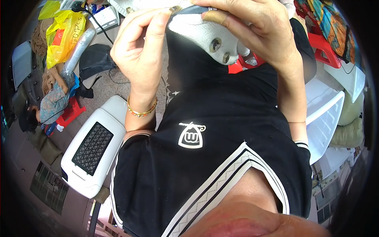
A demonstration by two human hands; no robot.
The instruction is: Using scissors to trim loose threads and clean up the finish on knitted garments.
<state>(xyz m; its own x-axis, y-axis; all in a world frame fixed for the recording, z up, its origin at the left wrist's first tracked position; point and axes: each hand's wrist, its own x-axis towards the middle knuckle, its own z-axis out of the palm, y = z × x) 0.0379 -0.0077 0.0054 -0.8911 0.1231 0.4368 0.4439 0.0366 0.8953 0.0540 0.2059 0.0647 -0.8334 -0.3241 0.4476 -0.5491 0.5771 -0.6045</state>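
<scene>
1. Head view: both bare hands are raised at the upper edge, well forward of the person's black top [221, 106], with a dark grey strip [190, 10] spanning the space between them.
2. Left hand [138, 47]: the thumb and fingertips come together in a pinch at the strip's left end; a gold-coloured bracelet [142, 112] circles the wrist.
3. Right hand [264, 29]: its fingers are closed around the strip's other end, one digit wearing a brownish wrap [215, 16]. The upper edge cuts off part of this hand, so the full grip cannot be told.
4. White knitted cloth [193, 33] lies just below the strip, between the hands; two dark, shiny round pieces [215, 45] sit on its lower right part. Whether strip and cloth are joined is unclear.
5. On the left side, a white case [108, 114] with a black lattice panel [92, 148] stands near the left forearm; farther off are a yellow bag [65, 37] and another person [55, 104] beside a red stool [73, 110].
6. On the right side, a white plastic tub [325, 106] stands beyond the right forearm, and patterned fabric [327, 23] lies above it.
</scene>
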